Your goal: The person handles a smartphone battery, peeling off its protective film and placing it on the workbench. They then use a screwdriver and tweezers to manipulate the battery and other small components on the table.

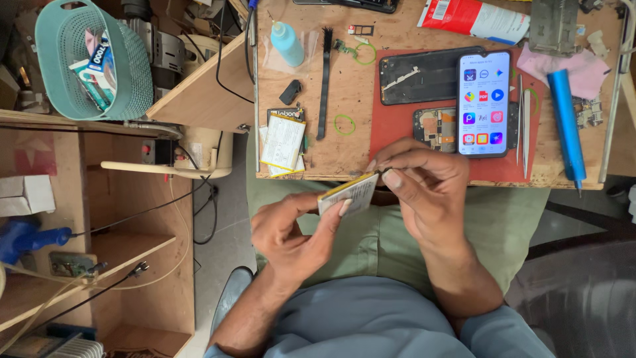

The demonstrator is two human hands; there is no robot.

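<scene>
The wooden workbench (358, 93) carries a red mat (397, 136) so opened phone parts stay put. On the mat lies a lit smartphone (483, 103), face up. Just below the bench edge, the left hand (295, 232) clamps a flat battery (348, 193); the right hand (424, 189) pinches its top corner, perhaps peeling a tab.

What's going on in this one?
A seated person holds a flat phone battery over their lap with both hands. The left hand grips its lower edge, and the right hand pinches the top corner. On the bench ahead lie a lit phone, an opened phone body, a black back cover, another battery, tweezers, a blue tool and a dropper bottle.
</scene>
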